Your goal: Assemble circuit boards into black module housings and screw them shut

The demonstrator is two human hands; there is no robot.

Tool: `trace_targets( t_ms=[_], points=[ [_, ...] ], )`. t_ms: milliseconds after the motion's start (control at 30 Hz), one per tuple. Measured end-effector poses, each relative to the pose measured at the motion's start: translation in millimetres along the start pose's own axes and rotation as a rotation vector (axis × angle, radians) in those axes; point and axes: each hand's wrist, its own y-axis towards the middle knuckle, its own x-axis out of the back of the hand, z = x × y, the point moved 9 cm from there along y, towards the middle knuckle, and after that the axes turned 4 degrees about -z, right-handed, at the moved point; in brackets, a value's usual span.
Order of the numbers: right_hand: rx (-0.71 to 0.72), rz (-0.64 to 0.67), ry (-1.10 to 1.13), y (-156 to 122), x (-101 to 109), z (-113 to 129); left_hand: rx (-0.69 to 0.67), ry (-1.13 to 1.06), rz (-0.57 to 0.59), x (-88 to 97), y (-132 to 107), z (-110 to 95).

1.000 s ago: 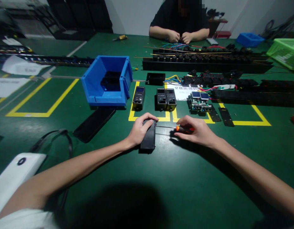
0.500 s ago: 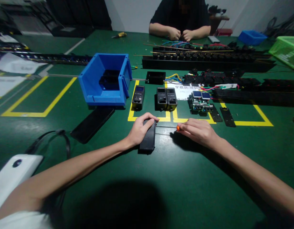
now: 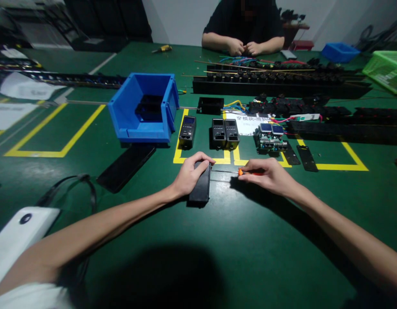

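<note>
My left hand [image 3: 190, 176] is closed around a black plastic housing [image 3: 200, 189] that rests on the green table. In my right hand [image 3: 269, 174] is a screwdriver [image 3: 242, 172] with an orange handle, pinched between thumb and fingers. Its thin shaft lies level and points left, reaching the right side of the housing near my left fingertips. Whether the tip sits in a screw is too small to tell. Beyond my hands stand a black module with a small screen [image 3: 187, 131], two black open-fronted cases [image 3: 224, 133] and green circuit boards with screens [image 3: 270, 137].
A blue bin [image 3: 143, 135] holding black parts stands left of the modules, a black phone-like slab [image 3: 126, 167] in front of it. Flat black plates [image 3: 307, 158] lie at right. Long black strips [image 3: 276, 86] with wires stretch across the back. Opposite sits another person [image 3: 243, 25], hands together.
My right fingers have shifted on the screwdriver, so more of its orange handle shows. My left hand and the housing stay in place.
</note>
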Motion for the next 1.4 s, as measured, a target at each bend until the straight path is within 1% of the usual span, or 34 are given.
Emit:
trace_targets(
  t_ms=[100,167,233,267,367,467,600,667,733,800,967,1033,1200,1300,1400],
  points=[
    [-0.153,0.051,0.143,1,-6,-8,-0.004,0.005,-0.001,0.3,0,-1],
    [-0.217,0.067,0.198,0,-10,-13,-0.005,0.013,0.002,0.1,0,-1],
    [-0.22,0.049,0.195,0,-10,-14,-0.004,0.022,0.005,-0.2,0,-1],
    [-0.189,0.03,0.161,1,-9,-13,-0.003,0.024,0.007,-0.2,0,-1],
    [-0.012,-0.047,-0.04,0,-3,-5,0.003,0.017,0.006,0.4,0,-1],
    [0.216,-0.103,-0.257,-6,1,7,0.004,0.011,0.0,1.3,1,0],
    [0.557,-0.106,-0.572,-18,-5,25,0.006,0.008,0.004,0.1,1,2],
    [0.655,-0.124,-0.705,-23,-8,29,0.004,0.006,0.006,-0.6,1,1],
    [0.686,-0.148,-0.783,-24,-8,31,0.0,0.008,0.004,-0.8,0,1],
    [0.681,-0.153,-0.786,-24,-8,31,0.0,0.016,0.001,-0.4,0,0],
    [0.653,-0.136,-0.693,-22,-9,32,0.003,0.036,-0.002,-0.3,-1,-1],
    [0.62,-0.113,-0.638,-20,-10,29,0.003,0.036,-0.004,-0.1,0,-1],
    [0.433,-0.045,-0.421,-12,-7,16,0.007,0.04,-0.006,0.0,0,-1],
    [0.306,0.002,-0.272,-8,-4,12,0.004,0.039,-0.001,-0.4,-1,-1],
    [0.182,0.045,-0.176,-5,-4,10,0.001,0.039,0.003,-0.9,-1,0]
  ],
)
